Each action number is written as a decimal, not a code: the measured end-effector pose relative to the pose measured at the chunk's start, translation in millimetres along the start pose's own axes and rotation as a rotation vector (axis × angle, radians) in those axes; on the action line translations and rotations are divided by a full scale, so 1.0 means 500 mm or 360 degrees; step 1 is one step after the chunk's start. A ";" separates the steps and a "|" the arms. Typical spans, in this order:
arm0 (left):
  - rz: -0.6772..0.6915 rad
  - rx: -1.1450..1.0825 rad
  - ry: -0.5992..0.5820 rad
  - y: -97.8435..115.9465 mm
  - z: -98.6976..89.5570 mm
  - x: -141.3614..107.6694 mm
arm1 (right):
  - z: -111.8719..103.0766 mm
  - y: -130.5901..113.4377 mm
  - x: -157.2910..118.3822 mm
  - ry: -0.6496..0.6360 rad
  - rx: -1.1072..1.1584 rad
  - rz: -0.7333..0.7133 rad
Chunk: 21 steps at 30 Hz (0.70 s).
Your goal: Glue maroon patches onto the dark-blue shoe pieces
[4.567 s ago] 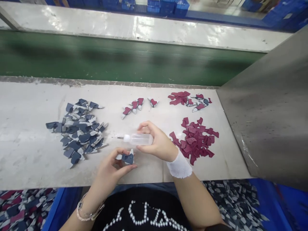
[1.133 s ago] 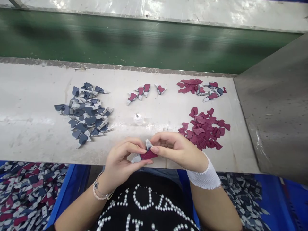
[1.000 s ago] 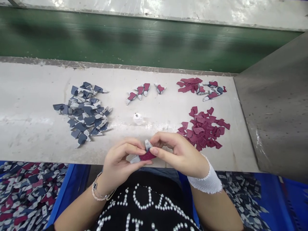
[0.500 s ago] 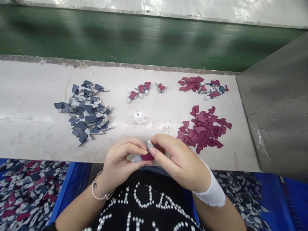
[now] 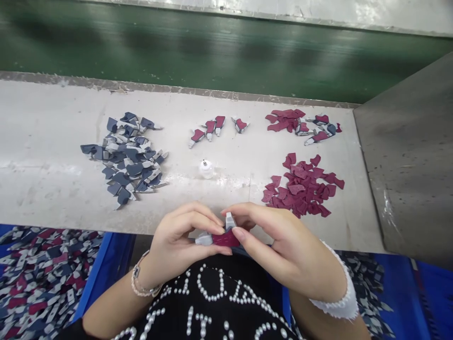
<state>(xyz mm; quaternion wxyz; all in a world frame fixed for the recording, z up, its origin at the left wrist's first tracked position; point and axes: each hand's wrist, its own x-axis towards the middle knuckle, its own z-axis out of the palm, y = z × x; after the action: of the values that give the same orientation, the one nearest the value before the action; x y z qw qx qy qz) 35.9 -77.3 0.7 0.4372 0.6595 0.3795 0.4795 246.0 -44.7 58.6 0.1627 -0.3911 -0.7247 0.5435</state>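
Observation:
My left hand (image 5: 180, 236) and my right hand (image 5: 276, 241) pinch a maroon and grey cut piece (image 5: 221, 238) between them, close to the table's front edge. A grey tip sticks up from it between my fingers, and my fingers hide part of it. Beyond my hands, a small glue bottle (image 5: 206, 169) stands upright, its white top and needle tip facing me. Several finished maroon-and-grey pieces (image 5: 212, 127) lie in a row behind it. A navy and grey pile (image 5: 123, 160) lies to the left, a loose maroon pile (image 5: 300, 186) to the right.
More maroon and grey pieces (image 5: 304, 123) lie at the back right of the white table (image 5: 46, 141). A green conveyor belt (image 5: 177, 47) runs behind it, and a steel panel (image 5: 406, 156) stands at the right. Blue crates (image 5: 109, 264) of pieces sit below the front edge.
The bottle has left my right hand and stands on the table. The two parts are now joined as one piece, held lower and nearer my body, and my right hand has shifted toward me.

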 end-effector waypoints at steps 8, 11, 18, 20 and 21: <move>0.0044 0.0027 -0.0024 0.002 -0.003 0.001 | -0.001 -0.002 -0.003 0.0017 0.0009 0.0014; 0.0044 0.0031 -0.0034 0.001 0.000 0.004 | 0.001 -0.003 -0.001 0.0021 -0.0013 0.0051; 0.0050 0.0048 0.0102 -0.004 0.005 -0.005 | 0.010 0.006 0.000 0.0063 0.0020 0.0011; 0.0008 -0.0024 0.0185 -0.005 0.005 -0.008 | 0.015 0.008 -0.002 0.0007 0.0029 -0.0003; -0.0009 -0.0056 0.0215 -0.005 0.005 -0.009 | 0.018 0.008 -0.003 -0.0005 0.0019 -0.0005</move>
<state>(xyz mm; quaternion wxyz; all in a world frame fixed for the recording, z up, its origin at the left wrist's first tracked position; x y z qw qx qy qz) 36.8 -81.2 -3.5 0.4234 0.6169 0.4014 0.5282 242.8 -51.4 52.0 0.1648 -0.3881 -0.7222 0.5482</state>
